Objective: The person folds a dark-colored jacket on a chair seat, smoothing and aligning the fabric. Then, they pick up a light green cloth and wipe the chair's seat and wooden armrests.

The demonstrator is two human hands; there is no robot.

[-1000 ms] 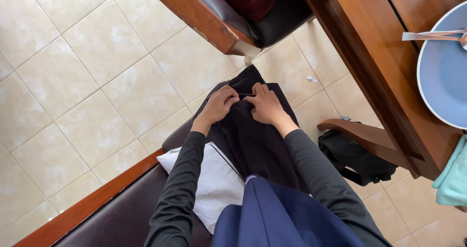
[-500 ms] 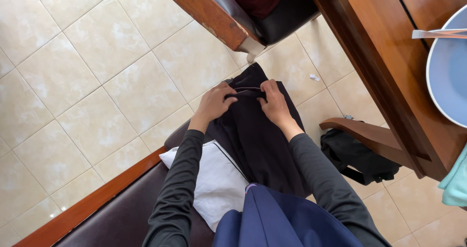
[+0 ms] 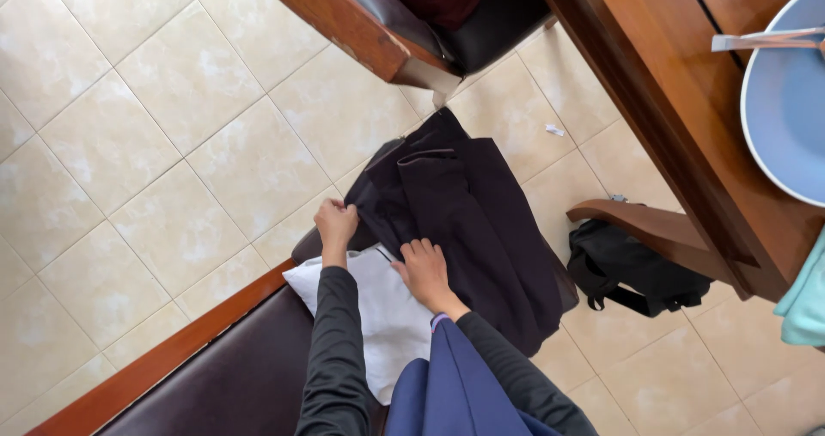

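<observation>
A black garment [image 3: 468, 221] lies spread over the end of a dark leather bench [image 3: 232, 376] with a wooden frame. My left hand [image 3: 335, 223] pinches the garment's left edge near the bench end. My right hand [image 3: 424, 268] rests flat where the black garment meets a white garment [image 3: 387, 316] lying beneath it on the seat. Both arms wear dark grey sleeves. A folded blue cloth [image 3: 460, 384] lies over my lap in the foreground.
A wooden table [image 3: 687, 118] with a light blue plate [image 3: 786, 109] and a utensil stands at the right. A black bag [image 3: 632, 268] sits on the tiled floor [image 3: 155, 144] under a wooden armrest. A second dark chair [image 3: 404, 15] stands ahead.
Both hands have drawn back from the garment's far end toward me. The left hand now holds the left edge and the right hand lies near the white garment.
</observation>
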